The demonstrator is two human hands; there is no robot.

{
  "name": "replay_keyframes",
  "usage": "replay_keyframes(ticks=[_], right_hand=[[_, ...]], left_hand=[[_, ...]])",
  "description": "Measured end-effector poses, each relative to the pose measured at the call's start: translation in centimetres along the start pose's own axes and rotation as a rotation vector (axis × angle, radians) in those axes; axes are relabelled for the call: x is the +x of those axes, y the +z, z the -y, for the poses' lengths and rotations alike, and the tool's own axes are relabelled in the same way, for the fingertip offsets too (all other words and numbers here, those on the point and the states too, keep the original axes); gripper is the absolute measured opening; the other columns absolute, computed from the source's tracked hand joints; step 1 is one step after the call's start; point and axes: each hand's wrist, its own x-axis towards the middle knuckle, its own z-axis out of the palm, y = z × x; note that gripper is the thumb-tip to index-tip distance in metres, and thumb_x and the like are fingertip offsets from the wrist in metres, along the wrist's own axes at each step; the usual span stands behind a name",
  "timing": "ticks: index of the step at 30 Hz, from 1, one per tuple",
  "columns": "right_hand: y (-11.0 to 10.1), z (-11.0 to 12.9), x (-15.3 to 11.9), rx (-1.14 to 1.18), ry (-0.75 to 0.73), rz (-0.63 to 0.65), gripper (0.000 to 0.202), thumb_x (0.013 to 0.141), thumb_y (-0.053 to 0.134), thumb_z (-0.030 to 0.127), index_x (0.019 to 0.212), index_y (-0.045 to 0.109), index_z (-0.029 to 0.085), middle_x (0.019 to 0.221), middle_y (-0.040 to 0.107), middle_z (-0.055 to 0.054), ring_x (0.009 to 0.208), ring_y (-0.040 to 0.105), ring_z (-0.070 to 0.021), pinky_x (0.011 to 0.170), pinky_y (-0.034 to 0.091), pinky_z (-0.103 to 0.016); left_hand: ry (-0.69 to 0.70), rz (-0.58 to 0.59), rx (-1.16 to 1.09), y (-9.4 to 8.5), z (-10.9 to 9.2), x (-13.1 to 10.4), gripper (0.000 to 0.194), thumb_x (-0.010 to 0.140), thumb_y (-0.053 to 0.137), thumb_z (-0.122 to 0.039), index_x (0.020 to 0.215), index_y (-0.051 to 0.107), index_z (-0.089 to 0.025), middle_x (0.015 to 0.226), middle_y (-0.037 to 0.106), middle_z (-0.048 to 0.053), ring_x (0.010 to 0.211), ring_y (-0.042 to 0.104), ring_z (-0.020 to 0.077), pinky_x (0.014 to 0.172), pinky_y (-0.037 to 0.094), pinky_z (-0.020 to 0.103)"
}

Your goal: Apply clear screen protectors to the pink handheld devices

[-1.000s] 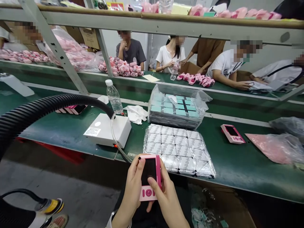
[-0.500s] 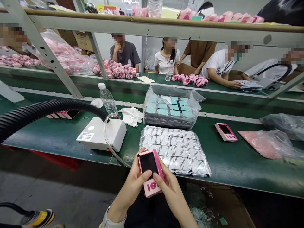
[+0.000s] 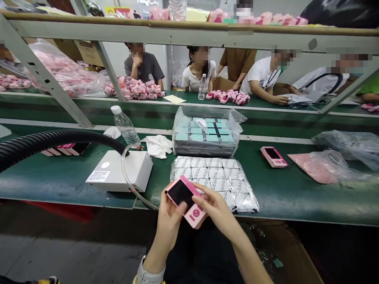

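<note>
Between my two hands is a pink handheld device (image 3: 195,213) with a dark screen and darker pink buttons, tilted so its screen faces up. My left hand (image 3: 169,213) wraps its left side, the thumb lying over the lower part of the screen. On the other side, my right hand (image 3: 214,205) grips the right edge, thumb near the screen's corner and fingers along the side. Just beyond the hands lies a plastic-wrapped sheet of white printed pieces (image 3: 213,177). Behind that stands a bagged stack of teal-faced pieces (image 3: 204,138).
A white box (image 3: 121,169) with a black hose (image 3: 59,140) is at left, near a water bottle (image 3: 126,128) and crumpled tissue (image 3: 158,146). Rightward lie another pink device (image 3: 274,157) and a bag of pink parts (image 3: 315,165). People sit across the green bench beneath a shelf rail (image 3: 166,33).
The device has turned, its top now leaning further left and its button end pointing to the lower right. My right hand has shifted up along its edge. The view has swung slightly right.
</note>
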Motion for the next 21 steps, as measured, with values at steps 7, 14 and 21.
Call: replay_keyframes(ticks=[7, 14, 21], right_hand=[[-2.9, 3.8, 2.0, -0.153, -0.021, 0.078, 0.056, 0.107, 0.062, 0.065, 0.140, 0.079, 0.023, 0.064, 0.070, 0.000, 0.052, 0.068, -0.0156, 0.046, 0.055, -0.024], [-1.7, 0.5, 2.2, -0.002, -0.092, -0.009, 0.059, 0.095, 0.084, 0.054, 0.147, 0.068, 0.032, 0.134, 0.076, -0.008, 0.111, 0.075, -0.0246, 0.078, 0.070, -0.032], [-0.4, 0.2, 0.4, 0.243, -0.163, -0.023, 0.055, 0.099, 0.080, 0.050, 0.148, 0.062, 0.034, 0.131, 0.076, -0.006, 0.092, 0.079, -0.0221, 0.077, 0.073, -0.039]], left_hand=[[0.058, -0.200, 0.004, 0.7, 0.0, 0.7, 0.056, 0.079, 0.099, -0.050, 0.119, 0.076, -0.018, 0.111, 0.080, 0.010, 0.093, 0.079, 0.0200, 0.072, 0.067, 0.025], [0.136, -0.327, -0.030, 0.9, -0.4, 1.7, 0.058, 0.075, 0.101, -0.048, 0.120, 0.078, -0.019, 0.121, 0.081, 0.011, 0.102, 0.080, 0.0207, 0.081, 0.069, 0.028], [0.144, -0.325, 0.025, 1.1, -2.3, 0.4, 0.057, 0.072, 0.104, -0.042, 0.119, 0.082, -0.018, 0.116, 0.084, 0.012, 0.093, 0.084, 0.0242, 0.073, 0.072, 0.028]])
